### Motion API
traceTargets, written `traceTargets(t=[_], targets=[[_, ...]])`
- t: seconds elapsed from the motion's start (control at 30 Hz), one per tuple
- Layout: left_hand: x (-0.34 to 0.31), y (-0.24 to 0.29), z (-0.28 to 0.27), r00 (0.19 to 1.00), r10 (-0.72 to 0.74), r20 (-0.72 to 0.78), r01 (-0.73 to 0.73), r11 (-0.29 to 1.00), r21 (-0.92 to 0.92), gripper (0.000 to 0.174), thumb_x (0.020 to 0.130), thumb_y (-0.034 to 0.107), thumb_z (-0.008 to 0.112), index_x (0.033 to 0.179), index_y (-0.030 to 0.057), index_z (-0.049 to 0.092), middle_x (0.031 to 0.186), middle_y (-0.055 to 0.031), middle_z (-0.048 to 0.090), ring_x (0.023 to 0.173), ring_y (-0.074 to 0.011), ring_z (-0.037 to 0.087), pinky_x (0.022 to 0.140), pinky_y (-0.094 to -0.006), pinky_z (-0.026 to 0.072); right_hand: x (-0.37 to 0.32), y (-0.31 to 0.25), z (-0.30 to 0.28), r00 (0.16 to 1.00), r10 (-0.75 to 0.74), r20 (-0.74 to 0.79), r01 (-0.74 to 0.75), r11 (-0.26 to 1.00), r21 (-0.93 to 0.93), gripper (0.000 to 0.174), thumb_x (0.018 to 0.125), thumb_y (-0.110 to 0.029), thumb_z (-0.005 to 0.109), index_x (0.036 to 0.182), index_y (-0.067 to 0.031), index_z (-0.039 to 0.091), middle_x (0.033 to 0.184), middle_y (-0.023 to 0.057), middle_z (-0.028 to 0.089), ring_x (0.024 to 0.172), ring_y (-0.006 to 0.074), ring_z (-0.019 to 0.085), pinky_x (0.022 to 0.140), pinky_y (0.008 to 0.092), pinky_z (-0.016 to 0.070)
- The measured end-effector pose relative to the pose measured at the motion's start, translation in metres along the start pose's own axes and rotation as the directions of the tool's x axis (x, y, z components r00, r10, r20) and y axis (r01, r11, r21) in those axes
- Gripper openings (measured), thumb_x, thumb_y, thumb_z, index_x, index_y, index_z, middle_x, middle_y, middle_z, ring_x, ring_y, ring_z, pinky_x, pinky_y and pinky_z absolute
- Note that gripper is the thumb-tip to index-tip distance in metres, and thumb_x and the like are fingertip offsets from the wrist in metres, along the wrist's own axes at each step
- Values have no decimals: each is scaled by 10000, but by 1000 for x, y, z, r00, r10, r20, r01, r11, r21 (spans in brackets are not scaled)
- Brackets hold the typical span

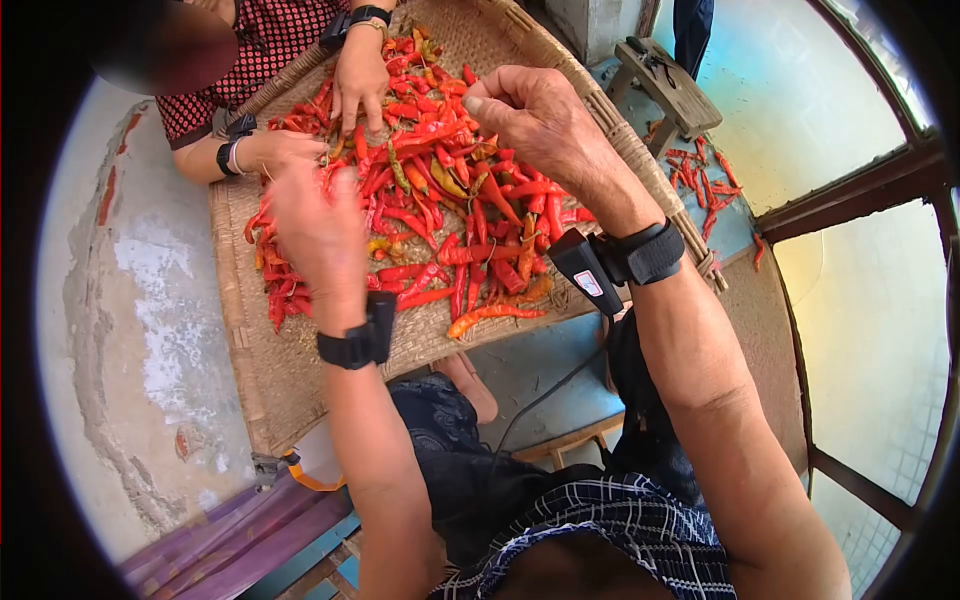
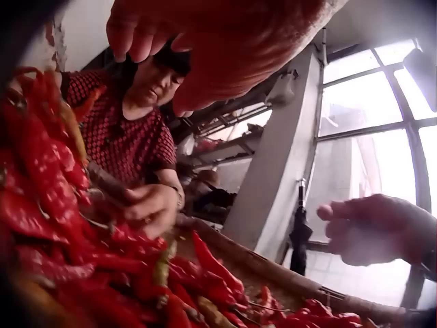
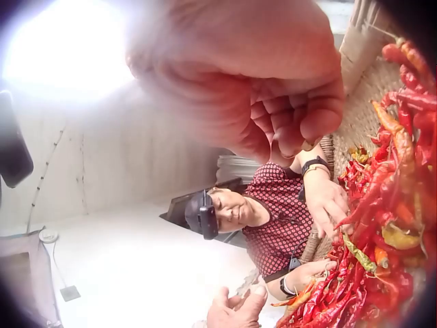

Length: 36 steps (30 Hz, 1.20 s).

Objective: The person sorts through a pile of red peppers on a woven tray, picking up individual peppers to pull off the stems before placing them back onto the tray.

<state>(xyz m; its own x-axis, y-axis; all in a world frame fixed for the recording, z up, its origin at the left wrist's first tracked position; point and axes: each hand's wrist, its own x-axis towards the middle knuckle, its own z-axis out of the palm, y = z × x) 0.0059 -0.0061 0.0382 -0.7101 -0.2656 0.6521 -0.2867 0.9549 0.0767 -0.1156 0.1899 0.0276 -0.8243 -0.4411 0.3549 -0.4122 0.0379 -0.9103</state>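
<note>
A wide heap of red chili peppers (image 1: 450,190), with some orange, yellow and green ones, lies on a woven bamboo tray (image 1: 245,350). My left hand (image 1: 322,240) is blurred above the heap's left side; in the left wrist view its fingers (image 2: 143,37) hang loosely, thumb apart, around nothing visible. Over the right side of the heap, near the tray's raised rim, is my right hand (image 1: 540,120). Its fingers bend loosely toward the thumb, and no pepper shows between them. Another person's two hands (image 1: 360,80) touch the peppers on the far left side.
At the far right stands a small wooden bench (image 1: 675,95) with a dark tool on it. Loose chili peppers (image 1: 710,185) lie on the floor beside it. A plastered wall (image 1: 150,290) borders the left, framed windows (image 1: 860,300) the right. My legs are under the tray's near edge.
</note>
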Motion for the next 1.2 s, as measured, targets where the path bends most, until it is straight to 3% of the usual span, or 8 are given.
traceTargets(t=[0.1, 0.3, 0.43, 0.5, 0.73, 0.8, 0.9, 1.2], targets=[[-20, 44, 27, 880, 392, 270, -163, 782, -602, 347, 788, 25, 625, 1134, 38, 613, 1143, -150, 573, 1052, -318, 564, 927, -385, 443, 0, 2, 2, 999, -48, -6, 48, 998, -39, 220, 845, -200, 632, 867, 16, 670, 645, 117, 625, 610, 169, 604, 588, 333, 490], [-35, 69, 55, 858, 455, 237, -293, 813, -503, 187, 762, 1, 607, 944, 44, 609, 1028, -120, 553, 970, -342, 545, 820, -433, 480, 0, -3, -3, 1000, 30, 10, -30, 1000, 8, 227, 844, -205, 623, 858, 16, 670, 654, 148, 631, 606, 204, 619, 590, 352, 494], [-22, 64, 37, 882, 398, 251, -184, 782, -595, 149, 784, 41, 628, 932, 34, 604, 874, -109, 608, 849, -284, 596, 711, -374, 489, 1, -3, -3, 999, -39, -23, 38, 998, -42, 213, 833, -197, 628, 859, 9, 674, 671, 152, 639, 620, 217, 628, 601, 357, 499], [-16, 63, 19, 820, 102, 563, 337, 709, -620, 98, 873, 78, 590, 957, 29, 595, 817, -35, 604, 733, -137, 568, 670, -261, 453, 0, -3, -3, 999, -32, -32, 30, 998, -54, 211, 828, -196, 632, 861, 7, 677, 683, 158, 644, 632, 223, 635, 609, 359, 502], [4, -18, 16, 900, -340, 273, 423, 533, -733, 331, 928, 214, 561, 1175, -6, 541, 1021, -91, 632, 808, -112, 592, 717, -249, 490, 2, 11, 10, 977, -209, -36, 197, 960, -201, 155, 840, -142, 614, 839, 8, 654, 647, 73, 614, 635, 144, 609, 584, 318, 498], [10, -81, 32, 965, -203, -166, 152, 949, -277, 430, 905, 243, 608, 1212, -42, 514, 1070, -161, 612, 882, -229, 592, 821, -327, 483, 10, 41, 42, 981, -165, -100, 176, 977, 117, 158, 755, -175, 610, 731, -22, 639, 711, 153, 648, 641, 254, 636, 591, 365, 508], [13, -104, 38, 959, -61, -276, 106, 983, 151, 567, 902, 367, 599, 1326, 15, 465, 1248, -242, 522, 1100, -361, 523, 931, -406, 443, -4, 8, 31, 984, 63, 167, 56, 779, -624, 110, 711, -149, 607, 717, -62, 673, 732, 124, 672, 724, 285, 664, 610, 381, 500], [-20, 30, 23, 849, 128, 512, 102, 912, -398, 377, 935, 137, 506, 1288, 6, 485, 1224, -150, 538, 1070, -266, 530, 922, -376, 403, -21, 30, 45, 925, 152, 348, 215, 548, -809, 104, 791, -192, 625, 816, -136, 709, 842, 62, 700, 848, 192, 674, 671, 319, 490]])
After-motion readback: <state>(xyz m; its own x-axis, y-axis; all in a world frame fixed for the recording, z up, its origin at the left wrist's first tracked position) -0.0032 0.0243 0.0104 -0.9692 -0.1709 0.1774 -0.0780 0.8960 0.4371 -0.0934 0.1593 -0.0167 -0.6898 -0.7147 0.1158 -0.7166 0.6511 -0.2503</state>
